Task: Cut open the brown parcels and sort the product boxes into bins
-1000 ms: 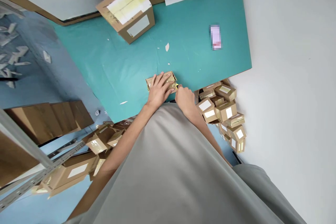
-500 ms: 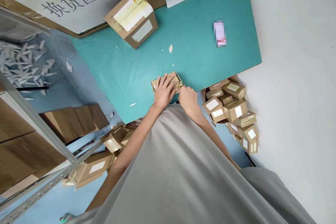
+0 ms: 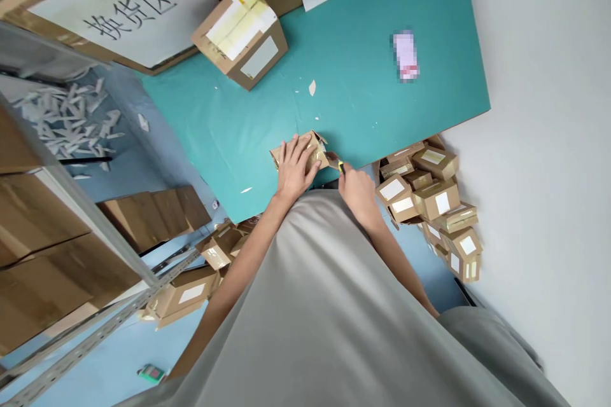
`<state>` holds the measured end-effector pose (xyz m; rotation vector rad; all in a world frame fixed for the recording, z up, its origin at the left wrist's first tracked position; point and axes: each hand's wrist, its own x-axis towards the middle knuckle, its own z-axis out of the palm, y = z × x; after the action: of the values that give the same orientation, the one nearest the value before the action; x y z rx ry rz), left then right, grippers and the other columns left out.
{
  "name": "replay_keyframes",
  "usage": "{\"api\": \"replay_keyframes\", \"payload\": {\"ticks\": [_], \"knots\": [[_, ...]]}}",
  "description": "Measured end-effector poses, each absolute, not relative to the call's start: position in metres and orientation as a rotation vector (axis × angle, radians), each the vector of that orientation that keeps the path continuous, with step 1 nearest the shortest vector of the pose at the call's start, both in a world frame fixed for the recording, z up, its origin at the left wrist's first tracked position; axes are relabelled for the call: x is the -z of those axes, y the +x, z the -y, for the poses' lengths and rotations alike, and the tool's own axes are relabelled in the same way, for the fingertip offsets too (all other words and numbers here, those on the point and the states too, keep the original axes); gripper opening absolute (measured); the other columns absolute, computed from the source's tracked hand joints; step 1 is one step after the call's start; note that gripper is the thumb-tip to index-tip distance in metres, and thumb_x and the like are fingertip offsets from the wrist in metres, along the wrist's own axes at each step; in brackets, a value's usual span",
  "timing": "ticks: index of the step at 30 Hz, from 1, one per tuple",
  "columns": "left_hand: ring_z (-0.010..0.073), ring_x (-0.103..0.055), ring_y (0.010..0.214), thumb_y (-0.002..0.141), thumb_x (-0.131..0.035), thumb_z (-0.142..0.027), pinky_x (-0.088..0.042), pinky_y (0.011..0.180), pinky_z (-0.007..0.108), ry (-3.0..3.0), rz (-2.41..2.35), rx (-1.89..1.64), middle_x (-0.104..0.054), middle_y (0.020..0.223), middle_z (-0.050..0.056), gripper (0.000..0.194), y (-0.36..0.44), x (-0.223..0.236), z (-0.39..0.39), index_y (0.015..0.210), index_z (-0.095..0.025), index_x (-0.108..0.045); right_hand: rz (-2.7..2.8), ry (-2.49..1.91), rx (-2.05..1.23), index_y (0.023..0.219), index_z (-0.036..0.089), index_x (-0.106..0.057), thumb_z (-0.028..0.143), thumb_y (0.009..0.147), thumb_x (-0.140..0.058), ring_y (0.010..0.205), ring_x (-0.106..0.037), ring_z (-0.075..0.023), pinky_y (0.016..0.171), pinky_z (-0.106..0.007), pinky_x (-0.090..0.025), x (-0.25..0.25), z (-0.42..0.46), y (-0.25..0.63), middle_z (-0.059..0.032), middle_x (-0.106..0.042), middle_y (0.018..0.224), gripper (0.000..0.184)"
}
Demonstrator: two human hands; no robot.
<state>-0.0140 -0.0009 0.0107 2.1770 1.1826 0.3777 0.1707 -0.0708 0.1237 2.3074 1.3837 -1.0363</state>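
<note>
Worktop: green, flat-topped worktop (image 3: 229, 127), top left to right of centre; far edge partly hidden behind boxes.
Garment: grey cloth garment (image 3: 324, 305), fills bottom centre, covers both upper arms.
Forearms: bare left forearm (image 3: 238, 254) angles up and right from lower left, bare right forearm (image 3: 398, 267) up and left from lower right; they converge at the near edge.
Box: brown cardboard box with white-and-yellow taped top (image 3: 241, 35), far side, well apart from both hands.
Carton: small brown cardboard carton with clear tape (image 3: 319, 151), on the worktop near its near edge. Long axis runs left-right, right end a bit farther from the wearer. Loose flaps at right end, pointing to the right hand. Much of the top hidden under fingers; contents can't be made out.
Left hand: left hand (image 3: 293, 168) palm down on carton, fingers spread, pressing, not wrapped round it.
Right hand: right hand (image 3: 357, 191) just beside the carton's right end, fingers curled closed round tool.
Tool: slim black-and-yellow tool (image 3: 341, 168), handle mostly in the fist; tip unclear.
Pixelated item: pale pink oblong (image 3: 405, 56), far right; details unreadable.
</note>
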Motion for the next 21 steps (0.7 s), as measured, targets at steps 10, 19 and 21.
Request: {"api": "replay_keyframes", "payload": {"ticks": [10,19,21], "knots": [[0.0375,-0.023,0.177,0.109,-0.049,-0.061,-0.011,0.144,0.067,2.062,-1.334,-0.366,-0.043,0.182,0.016,0.071,-0.066,-0.01,0.016,0.17,-0.024,-0.055,-1.299,2.705,0.879,0.167,0.001,-0.045,0.027,0.11,-0.048,0.127,-0.073,-0.0412,0.109,-0.051,-0.056,0.038,0.021,0.264,-0.034,-0.066,0.148,0.063],[0.0385,-0.034,0.172,0.111,-0.045,-0.063,-0.029,0.139,0.065,1.774,-1.777,-0.587,-0.042,0.181,0.018,0.064,-0.125,-0.001,0.055,0.16,-0.027,-0.065,-1.394,2.472,1.705,0.15,0.006,-0.067,0.026,0.113,-0.048,0.124,-0.078,-0.0263,0.113,-0.044,-0.06,0.06,-0.014,0.206,-0.0245,-0.08,0.137,0.046],[0.0369,-0.051,0.161,0.112,-0.043,-0.061,-0.041,0.134,0.058,1.637,-1.907,-0.651,-0.053,0.171,0.021,0.065,-0.143,0.004,0.067,0.161,-0.024,-0.065,-1.237,2.338,2.109,0.15,0.01,-0.068,0.029,0.114,-0.049,0.116,-0.081,-0.02,0.106,-0.038,-0.064,0.06,-0.015,0.175,-0.0204,-0.081,0.138,0.044]]}}
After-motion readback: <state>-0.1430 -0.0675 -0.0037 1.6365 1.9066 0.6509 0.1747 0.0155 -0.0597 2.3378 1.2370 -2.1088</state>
